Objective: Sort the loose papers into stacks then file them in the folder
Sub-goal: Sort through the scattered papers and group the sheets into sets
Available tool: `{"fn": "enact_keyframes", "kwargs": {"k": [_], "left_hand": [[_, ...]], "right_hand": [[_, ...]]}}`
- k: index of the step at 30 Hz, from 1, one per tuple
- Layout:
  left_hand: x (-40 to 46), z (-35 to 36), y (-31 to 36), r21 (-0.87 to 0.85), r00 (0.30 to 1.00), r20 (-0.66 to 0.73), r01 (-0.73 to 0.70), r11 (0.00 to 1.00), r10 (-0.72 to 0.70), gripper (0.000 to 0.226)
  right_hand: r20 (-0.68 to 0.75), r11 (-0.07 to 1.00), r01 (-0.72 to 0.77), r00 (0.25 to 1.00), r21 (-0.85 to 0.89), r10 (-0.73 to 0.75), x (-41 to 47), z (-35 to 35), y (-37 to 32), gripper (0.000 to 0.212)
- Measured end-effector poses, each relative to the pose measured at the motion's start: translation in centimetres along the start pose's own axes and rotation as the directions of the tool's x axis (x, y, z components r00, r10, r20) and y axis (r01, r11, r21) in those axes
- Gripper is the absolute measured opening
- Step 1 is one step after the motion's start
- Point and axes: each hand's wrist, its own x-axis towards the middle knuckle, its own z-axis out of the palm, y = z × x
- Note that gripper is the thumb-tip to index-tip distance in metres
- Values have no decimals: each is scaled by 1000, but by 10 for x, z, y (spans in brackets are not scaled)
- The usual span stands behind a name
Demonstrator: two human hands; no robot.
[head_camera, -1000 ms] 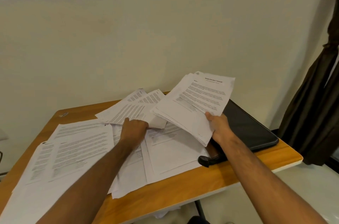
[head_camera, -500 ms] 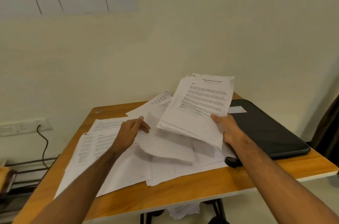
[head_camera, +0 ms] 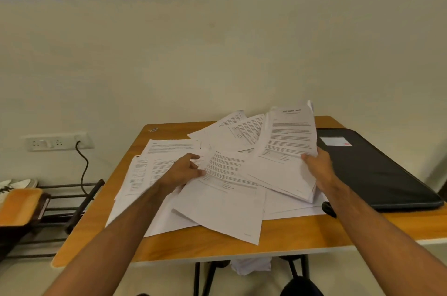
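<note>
The single head camera is looking forward and down from close above the bench, facing the wall behind it.

Loose papers are lying across the table, with the folder sitting on its right side, beside them.

On the wooden counter the black folder lies flat at the right end, and everything else sits to its left: the right hand grips a tilted stack of printed sheets just beside the folder's near-left edge. Further left of the folder, the left hand pinches the edge of a single printed sheet lying over the loose papers spread across the counter. Farthest from the folder, a wall socket with a black cable shows beyond the counter's left edge.
</note>
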Motion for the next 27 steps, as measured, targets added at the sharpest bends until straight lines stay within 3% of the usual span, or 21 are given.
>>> {"fn": "enact_keyframes", "kwargs": {"k": [4, 7, 10, 14, 18, 21, 24, 27], "left_hand": [[4, 1, -5, 23, 981, -165, -95, 995, 97, 40], [-2, -17, -12, -16, 950, -298, -103, 995, 94, 31], [-5, -49, -29, 112, 920, -372, -85, 990, 121, 29], [-9, -91, -55, 292, 917, -394, 61, 955, 62, 37], [4, -99, -63, 354, 937, -350, 125, 927, 8, 60], [15, -72, -44, 550, 914, -404, 218, 806, 28, 60], [31, -34, -11, 654, 919, -355, 114, 748, 170, 46], [57, 4, 20, 689, 945, -171, -87, 720, 279, 41]], "right_hand": [[100, 987, -12, 995, 163, -5, 3, 4, 0, 39], [127, 965, -25, 992, 261, -9, 6, 8, -1, 41], [83, 975, -4, 996, 221, -14, 9, 12, -4, 42], [61, 998, 37, 998, -54, -33, 10, 10, -7, 42], [49, 995, 21, 999, -95, -16, 11, 0, -7, 42], [20, 995, 28, 999, -95, -26, 13, -7, -11, 40], [-89, 993, 24, 995, -117, -35, 18, -18, -15, 40], [-174, 981, -23, 985, -191, -11, 27, -32, -12, 39]]}}
